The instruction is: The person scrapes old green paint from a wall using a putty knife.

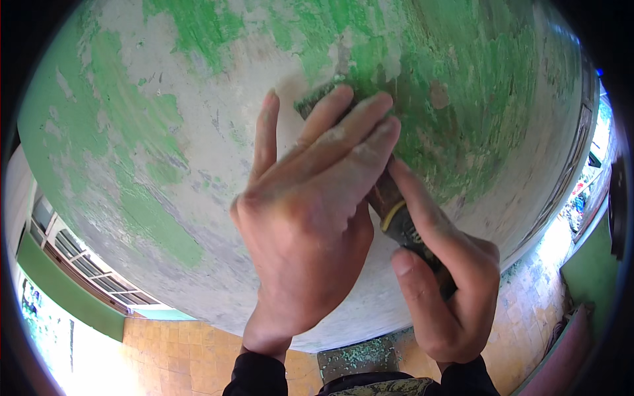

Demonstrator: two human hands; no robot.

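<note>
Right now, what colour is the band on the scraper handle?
Yellow band on a dark scraper handle, head view.

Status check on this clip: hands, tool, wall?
Right hand gripping scraper handle. Left hand flat over the blade end, pressing it to the wall. Green paint patchy, flakes on the floor. Nothing obstructing.

A barred window (86,261) with a pale frame sits at the lower left, and a green band (59,290) of painted wall runs below it. The floor (178,356) is laid with orange-brown tiles. Green paint flakes (360,356) lie in a patch on the floor near the bottom middle. At the right edge there is a long window frame (571,165), and beside it a lower green wall (591,264). A reddish ledge (561,353) runs along the bottom right.
</note>
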